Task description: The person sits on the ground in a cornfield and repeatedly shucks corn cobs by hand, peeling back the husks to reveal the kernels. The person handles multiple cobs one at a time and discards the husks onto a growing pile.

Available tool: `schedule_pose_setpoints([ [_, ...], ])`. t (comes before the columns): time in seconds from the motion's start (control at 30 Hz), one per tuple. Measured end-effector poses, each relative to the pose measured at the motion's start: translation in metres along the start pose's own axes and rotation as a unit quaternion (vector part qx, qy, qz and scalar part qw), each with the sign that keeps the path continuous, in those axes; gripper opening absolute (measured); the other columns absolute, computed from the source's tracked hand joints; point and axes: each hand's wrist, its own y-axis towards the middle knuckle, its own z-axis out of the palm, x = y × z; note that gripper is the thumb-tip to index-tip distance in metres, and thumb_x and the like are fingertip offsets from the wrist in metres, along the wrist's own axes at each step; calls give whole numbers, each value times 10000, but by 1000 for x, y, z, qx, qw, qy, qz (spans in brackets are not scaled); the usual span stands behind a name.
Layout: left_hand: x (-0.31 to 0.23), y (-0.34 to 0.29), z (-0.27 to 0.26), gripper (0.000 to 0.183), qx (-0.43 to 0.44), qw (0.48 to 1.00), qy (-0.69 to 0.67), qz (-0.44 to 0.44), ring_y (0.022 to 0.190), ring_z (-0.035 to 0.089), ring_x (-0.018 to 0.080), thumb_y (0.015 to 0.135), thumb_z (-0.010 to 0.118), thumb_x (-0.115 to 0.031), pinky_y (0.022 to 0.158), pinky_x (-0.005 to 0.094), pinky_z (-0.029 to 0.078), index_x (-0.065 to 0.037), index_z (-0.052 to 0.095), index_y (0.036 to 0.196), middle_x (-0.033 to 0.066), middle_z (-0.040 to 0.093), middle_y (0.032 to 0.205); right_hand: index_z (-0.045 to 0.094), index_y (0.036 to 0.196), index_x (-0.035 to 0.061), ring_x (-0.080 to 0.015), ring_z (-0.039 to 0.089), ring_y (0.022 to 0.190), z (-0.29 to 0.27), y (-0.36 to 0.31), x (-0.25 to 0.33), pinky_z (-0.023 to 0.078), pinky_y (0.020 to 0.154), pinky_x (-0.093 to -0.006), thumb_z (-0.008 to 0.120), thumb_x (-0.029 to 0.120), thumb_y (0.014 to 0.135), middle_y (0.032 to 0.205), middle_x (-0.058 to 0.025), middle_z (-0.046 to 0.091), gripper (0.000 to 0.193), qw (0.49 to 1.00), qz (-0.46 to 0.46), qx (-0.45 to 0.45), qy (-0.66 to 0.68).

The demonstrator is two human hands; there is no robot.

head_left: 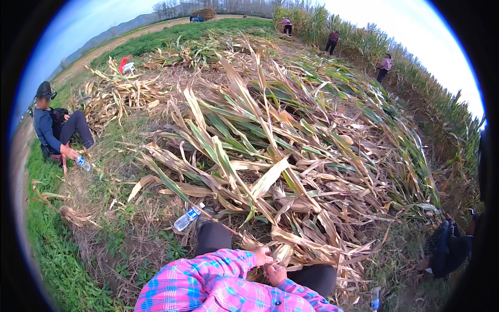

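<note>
My left hand (pixel 263 255) and my right hand (pixel 276 274) come close together between my knees, at the near edge of a heap of cut corn stalks (pixel 291 171). Both have their fingers closed at a pale, dry corn husk (pixel 283 254). Whether an ear sits inside it cannot be made out, and the fingertips are partly hidden. Dry brown leaves lie around the hands, and a thin stalk runs up to the left from them.
A clear plastic bottle (pixel 186 218) lies by my left knee; another bottle (pixel 375 299) is at lower right. A seated person (pixel 57 127) at left holds a bottle. Someone in dark clothes (pixel 451 247) is at right. Several people stand by the uncut corn (pixel 364 44).
</note>
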Motion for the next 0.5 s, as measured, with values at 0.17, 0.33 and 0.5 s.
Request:
schedule_pose_setpoints([
  [0.17, -22, -15, 4, 407, 38, 996, 61, -48, 788, 576, 165, 599, 654, -106, 704, 310, 469, 25, 566, 974, 92, 618, 876, 625, 734, -12, -207, 597, 555, 9, -12, 6, 456, 530, -338, 523, 266, 786, 603, -133, 606, 300, 905, 334, 62, 255],
  [0.33, -23, -12, 5, 308, 31, 989, 135, -50, 743, 578, 150, 586, 629, -63, 663, 296, 460, 9, 602, 884, 86, 625, 810, 616, 697, -11, -187, 580, 534, 20, -11, 7, 444, 505, -327, 514, 264, 804, 568, -118, 585, 312, 926, 286, 39, 242],
  [0.5, -21, -15, 0, 376, -16, 996, 75, -53, 756, 584, 165, 555, 519, 48, 696, 303, 454, 10, 611, 918, 91, 635, 813, 588, 661, -15, -181, 567, 512, 6, -12, 16, 435, 479, -333, 507, 261, 805, 555, -114, 578, 321, 959, 221, 58, 166],
])
